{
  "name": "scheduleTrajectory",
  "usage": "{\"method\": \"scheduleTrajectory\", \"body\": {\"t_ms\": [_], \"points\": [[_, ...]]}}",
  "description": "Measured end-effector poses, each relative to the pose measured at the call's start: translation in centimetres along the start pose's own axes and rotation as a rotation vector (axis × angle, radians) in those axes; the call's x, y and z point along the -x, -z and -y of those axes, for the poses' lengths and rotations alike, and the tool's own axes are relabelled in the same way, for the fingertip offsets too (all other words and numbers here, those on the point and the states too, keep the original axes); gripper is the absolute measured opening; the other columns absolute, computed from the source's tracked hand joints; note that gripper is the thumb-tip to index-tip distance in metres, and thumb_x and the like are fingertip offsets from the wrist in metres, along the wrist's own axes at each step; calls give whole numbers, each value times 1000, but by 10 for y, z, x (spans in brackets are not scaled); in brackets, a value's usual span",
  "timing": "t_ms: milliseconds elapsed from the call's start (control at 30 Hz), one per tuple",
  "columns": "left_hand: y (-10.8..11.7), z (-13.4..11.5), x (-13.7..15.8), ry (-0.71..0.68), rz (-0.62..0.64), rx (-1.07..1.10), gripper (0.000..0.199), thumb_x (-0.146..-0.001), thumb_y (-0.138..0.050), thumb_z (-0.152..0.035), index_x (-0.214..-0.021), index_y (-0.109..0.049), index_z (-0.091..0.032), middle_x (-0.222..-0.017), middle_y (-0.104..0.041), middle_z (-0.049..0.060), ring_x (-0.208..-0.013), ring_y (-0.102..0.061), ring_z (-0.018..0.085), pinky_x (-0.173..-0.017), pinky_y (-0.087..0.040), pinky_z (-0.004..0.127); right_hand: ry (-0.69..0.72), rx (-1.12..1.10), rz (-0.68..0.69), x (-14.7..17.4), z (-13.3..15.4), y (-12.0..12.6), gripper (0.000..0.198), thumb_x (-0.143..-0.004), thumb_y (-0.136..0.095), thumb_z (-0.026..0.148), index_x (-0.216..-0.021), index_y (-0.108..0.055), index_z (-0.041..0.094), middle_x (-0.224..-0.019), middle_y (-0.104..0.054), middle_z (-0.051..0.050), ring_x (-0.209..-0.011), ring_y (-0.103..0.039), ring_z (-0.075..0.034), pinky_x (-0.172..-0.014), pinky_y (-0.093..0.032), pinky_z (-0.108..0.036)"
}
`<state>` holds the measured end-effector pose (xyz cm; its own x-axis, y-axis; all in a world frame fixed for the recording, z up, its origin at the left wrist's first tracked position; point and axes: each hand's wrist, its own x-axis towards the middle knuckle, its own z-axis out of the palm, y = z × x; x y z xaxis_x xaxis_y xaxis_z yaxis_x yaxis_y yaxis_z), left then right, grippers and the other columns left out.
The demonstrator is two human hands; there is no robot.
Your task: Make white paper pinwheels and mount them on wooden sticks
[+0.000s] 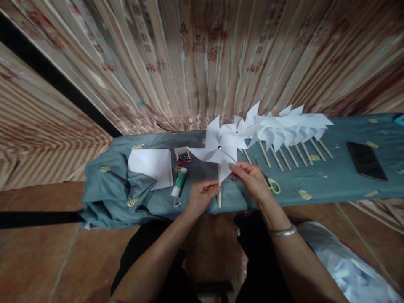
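A white paper pinwheel (214, 152) with a dark pin at its centre stands upright on a thin wooden stick (220, 200). My left hand (202, 194) is closed, pinching that stick below the paper blades. With thumb and fingers pressed together, my right hand (251, 179) grips the lower blade of the same pinwheel. Behind and to the right, a row of finished-looking paper pinwheels (284, 128) lies overlapping, their sticks pointing toward me. Scissors with a yellow-green handle (274, 186) lie just right of my right hand, partly hidden by it.
Left on the cloth-covered table (341, 185) are a stack of white paper (154, 164), a small open box of dark pins (183, 156) and a glue stick (179, 182). A black phone (366, 160) lies at right. Patterned curtains (205, 63) hang behind; a plastic bag (344, 261) sits below right.
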<state>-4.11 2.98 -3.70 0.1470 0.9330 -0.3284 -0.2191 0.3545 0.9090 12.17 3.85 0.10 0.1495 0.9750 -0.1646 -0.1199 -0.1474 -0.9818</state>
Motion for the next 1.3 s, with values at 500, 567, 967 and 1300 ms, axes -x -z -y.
{"method": "scheduleTrajectory", "body": {"t_ms": [500, 567, 967, 1300], "points": [[1, 1, 0, -8, 16, 10, 26, -47, -87, -28, -70, -79, -18, -70, -75, 3, -65, -65, 15, -70, -53, 27, -85, -139, 45, 3, 1, -4, 37, -52, -88, 53, -64, -74, 21, -61, -67, 1, -57, -56, -11, -58, -47, -24], [1, 1, 1, -1, 16, 3, 27, -46, -88, -29, -70, -78, -18, -71, -76, 3, -66, -66, 15, -70, -54, 28, -83, -125, 59, 2, -1, -6, 39, -52, -88, 55, -63, -73, 21, -59, -66, 1, -56, -55, -11, -58, -46, -25], [2, 0, 1, 24, 16, 9, 28, -45, -89, -28, -69, -78, -18, -69, -74, 2, -64, -65, 15, -70, -54, 27, -69, -170, -52, -4, -2, -1, 44, -56, -82, 64, -68, -72, 23, -63, -69, 1, -60, -58, -14, -58, -45, -26], [0, 1, 3, 48, 18, 40, 30, -40, -90, -28, -65, -77, -18, -64, -72, 1, -59, -61, 12, -65, -51, 24, -134, -327, -53, -6, -3, -6, 33, -55, -89, 47, -67, -72, 22, -65, -72, 0, -54, -60, -13, -49, -44, -25]]}}
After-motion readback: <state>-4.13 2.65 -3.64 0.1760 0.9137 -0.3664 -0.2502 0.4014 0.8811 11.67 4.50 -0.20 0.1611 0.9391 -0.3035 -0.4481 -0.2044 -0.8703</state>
